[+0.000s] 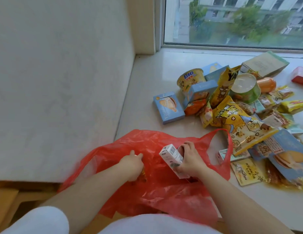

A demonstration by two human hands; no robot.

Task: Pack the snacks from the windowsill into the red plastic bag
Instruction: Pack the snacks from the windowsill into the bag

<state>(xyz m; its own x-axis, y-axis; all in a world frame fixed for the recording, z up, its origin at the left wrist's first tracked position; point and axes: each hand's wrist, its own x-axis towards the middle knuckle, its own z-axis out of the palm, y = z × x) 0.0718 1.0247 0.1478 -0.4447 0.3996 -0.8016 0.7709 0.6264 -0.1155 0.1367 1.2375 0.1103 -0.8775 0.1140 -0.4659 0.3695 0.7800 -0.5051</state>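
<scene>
The red plastic bag (157,191) lies open at the windowsill's near edge. My right hand (192,159) grips a white and pink carton (172,157) and holds it over the bag's mouth. My left hand (132,163) reaches into the bag, fingers curled on the red plastic or something under it. A pile of snacks (232,105) sits on the windowsill (144,102) to the right: blue biscuit boxes (168,107), a yellow popcorn bag (240,127), a yellow cup (189,80) and a green tub (245,87).
A white wall (62,81) borders the sill on the left. The window pane (232,21) closes off the back. A large blue box (289,157) and flat packets (247,171) lie right of the bag. A red box (300,76) sits at the far right.
</scene>
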